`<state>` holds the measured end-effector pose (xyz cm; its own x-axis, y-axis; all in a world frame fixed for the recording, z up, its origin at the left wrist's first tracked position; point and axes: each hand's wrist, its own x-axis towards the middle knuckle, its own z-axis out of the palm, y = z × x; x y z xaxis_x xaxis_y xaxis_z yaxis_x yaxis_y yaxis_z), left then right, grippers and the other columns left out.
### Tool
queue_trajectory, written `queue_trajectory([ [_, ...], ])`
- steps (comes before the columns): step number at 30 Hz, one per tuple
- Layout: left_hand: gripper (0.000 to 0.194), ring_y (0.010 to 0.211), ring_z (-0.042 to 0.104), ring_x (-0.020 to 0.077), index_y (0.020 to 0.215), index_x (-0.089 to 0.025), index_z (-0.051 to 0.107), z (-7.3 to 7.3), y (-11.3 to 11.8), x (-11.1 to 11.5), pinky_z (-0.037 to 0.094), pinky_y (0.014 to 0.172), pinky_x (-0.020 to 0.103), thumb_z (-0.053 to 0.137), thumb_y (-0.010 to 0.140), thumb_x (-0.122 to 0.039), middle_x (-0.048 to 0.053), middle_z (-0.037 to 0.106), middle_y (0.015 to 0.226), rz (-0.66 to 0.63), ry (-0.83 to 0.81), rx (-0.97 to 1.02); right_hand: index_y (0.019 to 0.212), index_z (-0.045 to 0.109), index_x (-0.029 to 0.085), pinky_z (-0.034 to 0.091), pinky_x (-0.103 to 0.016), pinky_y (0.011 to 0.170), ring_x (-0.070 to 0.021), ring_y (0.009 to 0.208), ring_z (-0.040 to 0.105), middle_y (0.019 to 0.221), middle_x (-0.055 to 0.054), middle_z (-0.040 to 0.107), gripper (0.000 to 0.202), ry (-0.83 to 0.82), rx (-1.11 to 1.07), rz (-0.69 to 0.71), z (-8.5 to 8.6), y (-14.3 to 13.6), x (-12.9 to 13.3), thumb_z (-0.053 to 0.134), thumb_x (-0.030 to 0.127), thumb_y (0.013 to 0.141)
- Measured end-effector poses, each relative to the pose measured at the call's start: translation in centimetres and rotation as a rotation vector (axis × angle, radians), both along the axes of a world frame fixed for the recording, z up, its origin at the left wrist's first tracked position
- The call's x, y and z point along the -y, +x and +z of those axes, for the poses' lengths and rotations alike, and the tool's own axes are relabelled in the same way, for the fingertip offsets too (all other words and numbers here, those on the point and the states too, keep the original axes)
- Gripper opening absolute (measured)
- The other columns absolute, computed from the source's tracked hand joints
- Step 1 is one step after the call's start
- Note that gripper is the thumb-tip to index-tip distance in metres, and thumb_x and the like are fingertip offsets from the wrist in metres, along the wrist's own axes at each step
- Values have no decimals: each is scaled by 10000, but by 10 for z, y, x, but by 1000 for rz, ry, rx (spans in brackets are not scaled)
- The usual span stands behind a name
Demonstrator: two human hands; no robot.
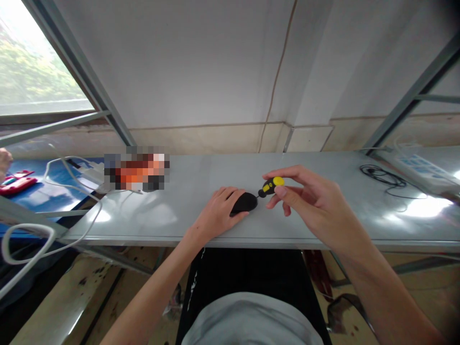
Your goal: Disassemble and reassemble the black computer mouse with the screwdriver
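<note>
On the grey table (194, 175), my left hand (219, 211) grips a black computer mouse (245, 204), fingers over its far side and thumb along its near side. My right hand (309, 194) pinches a short black and yellow screwdriver (271, 186) between thumb and index finger; its other fingers are loosely curled. The screwdriver is tilted, and its thin shaft points down-left at the right end of the mouse. Whether the tip touches the mouse cannot be made out.
A pixelated orange and dark object (138, 171) lies at the table's left. White cables (95, 215) loop there. At the right are a coiled black cable (384, 176) and a power strip (420, 167). Another person's hand (4, 160) shows at the left edge near red objects (19, 184).
</note>
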<state>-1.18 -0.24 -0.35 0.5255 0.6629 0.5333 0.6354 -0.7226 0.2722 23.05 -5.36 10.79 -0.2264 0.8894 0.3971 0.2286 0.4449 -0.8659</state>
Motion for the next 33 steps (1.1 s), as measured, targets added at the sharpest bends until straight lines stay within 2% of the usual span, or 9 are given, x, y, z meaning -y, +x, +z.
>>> queue_trajectory([
  [3,508,1270,642,329,1471,-252,542,0,0,0,528,1122,533,718,1018,-401,131,673,1365,0,-1,5,1219,765,248,575,-264,552,-189,735,769,949,-59,779,324,3,9,6,0,0,0,732,490,1006],
  [5,512,1268,641,330,1469,-250,543,-1,0,0,529,1121,533,725,1013,-398,131,673,1367,4,3,4,1220,764,247,572,-255,548,-184,733,771,935,-54,775,309,15,7,14,1,0,1,714,478,1021],
  [11,514,1256,639,326,1461,-228,541,-1,0,-1,532,1112,518,729,1014,-400,135,676,1360,0,8,-5,1217,762,250,582,-243,567,-184,806,792,1095,-74,776,287,28,-12,32,1,-2,2,688,464,1040],
  [18,516,1256,648,325,1478,-252,534,0,0,0,530,1114,525,717,1019,-399,129,678,1352,0,-3,-4,1201,739,254,591,-276,556,-200,805,776,1226,-95,770,338,-8,-57,24,-2,-2,-1,794,478,954],
  [22,524,1240,646,329,1475,-243,534,0,0,0,532,1110,526,730,1012,-390,130,679,1351,3,11,-4,1162,688,236,586,-290,556,-182,736,757,1211,-102,775,356,-18,-106,35,-3,-2,-2,831,460,925],
  [27,524,1241,646,327,1470,-233,536,0,0,0,531,1111,526,731,1012,-397,131,679,1353,4,3,-4,1095,673,238,572,-270,555,-172,741,766,1230,-88,770,285,-20,-106,62,-4,-2,-2,825,422,939],
  [33,520,1266,645,328,1478,-246,531,0,0,0,524,1122,530,720,1020,-403,133,674,1370,-2,7,-4,1188,743,243,568,-261,549,-174,753,763,1167,-88,785,303,7,-25,7,-1,-1,0,788,449,971],
])
